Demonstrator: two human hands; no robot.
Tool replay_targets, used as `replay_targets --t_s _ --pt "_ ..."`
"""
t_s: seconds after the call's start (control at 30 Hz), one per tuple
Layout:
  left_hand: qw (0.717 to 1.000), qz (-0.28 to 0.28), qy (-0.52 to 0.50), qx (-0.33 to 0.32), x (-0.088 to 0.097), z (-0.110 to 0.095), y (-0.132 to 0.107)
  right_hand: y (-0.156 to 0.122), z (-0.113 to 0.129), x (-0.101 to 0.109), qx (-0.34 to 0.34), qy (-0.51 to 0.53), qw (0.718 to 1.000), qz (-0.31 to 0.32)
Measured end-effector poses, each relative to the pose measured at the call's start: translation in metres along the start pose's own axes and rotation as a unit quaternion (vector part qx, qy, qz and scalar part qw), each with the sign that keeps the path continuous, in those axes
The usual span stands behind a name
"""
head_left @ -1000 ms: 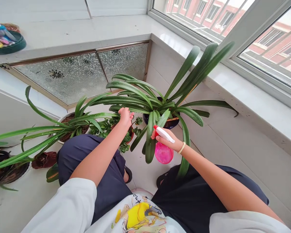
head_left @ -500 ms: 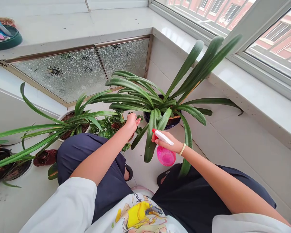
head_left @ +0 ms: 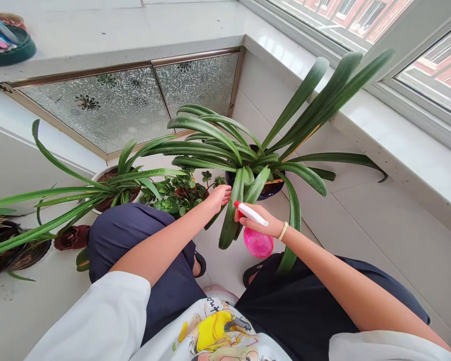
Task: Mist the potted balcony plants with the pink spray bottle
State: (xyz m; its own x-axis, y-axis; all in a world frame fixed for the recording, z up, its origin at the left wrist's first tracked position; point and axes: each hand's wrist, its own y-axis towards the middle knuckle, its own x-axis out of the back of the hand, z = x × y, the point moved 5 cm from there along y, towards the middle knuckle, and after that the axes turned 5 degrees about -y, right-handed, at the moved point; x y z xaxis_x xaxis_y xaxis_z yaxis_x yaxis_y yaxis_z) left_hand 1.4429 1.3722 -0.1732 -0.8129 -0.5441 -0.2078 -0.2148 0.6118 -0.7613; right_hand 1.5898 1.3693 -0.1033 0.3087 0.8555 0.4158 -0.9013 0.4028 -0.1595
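My right hand (head_left: 262, 219) is wrapped round the neck of a spray bottle with a white and red head and a round pink body (head_left: 258, 242). Its red nozzle points left, toward the hanging leaves of a large potted plant (head_left: 231, 220). Close to those leaves, my left hand (head_left: 220, 196) has its fingers stretched out and holds nothing; whether the fingertips touch a leaf I cannot tell. The plant's dark blue pot (head_left: 272, 189) is partly hidden under the leaves. Water drops or pale specks show on several leaves.
A small leafy plant (head_left: 173, 196) stands beyond my left forearm. Left of it is a long-leaved plant in a white pot (head_left: 97, 176). Further left are a small dark red pot (head_left: 72, 237) and a black pot (head_left: 26, 248). A glass-fronted cabinet (head_left: 116, 108) and a window ledge (head_left: 406, 145) bound the corner.
My left hand has moved right, from above the small leafy plant to beside the large plant's hanging leaves. The right hand keeps its grip on the spray bottle. The view has shifted slightly.
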Motion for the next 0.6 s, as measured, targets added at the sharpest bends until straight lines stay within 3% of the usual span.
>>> replay_targets --t_s 0.1,0.3,0.6 --pt "1.0 0.011 0.018 -0.013 -0.002 0.0 0.0 0.002 0.0 -0.001 0.008 -0.013 1.0 0.003" --pt "0.999 -0.019 0.002 -0.049 0.003 -0.015 0.0 0.005 0.0 -0.002 0.01 -0.027 1.0 0.002" --pt "0.993 -0.098 0.028 -0.065 0.01 -0.015 -0.002 0.005 0.003 -0.006 0.015 -0.043 0.999 0.008"
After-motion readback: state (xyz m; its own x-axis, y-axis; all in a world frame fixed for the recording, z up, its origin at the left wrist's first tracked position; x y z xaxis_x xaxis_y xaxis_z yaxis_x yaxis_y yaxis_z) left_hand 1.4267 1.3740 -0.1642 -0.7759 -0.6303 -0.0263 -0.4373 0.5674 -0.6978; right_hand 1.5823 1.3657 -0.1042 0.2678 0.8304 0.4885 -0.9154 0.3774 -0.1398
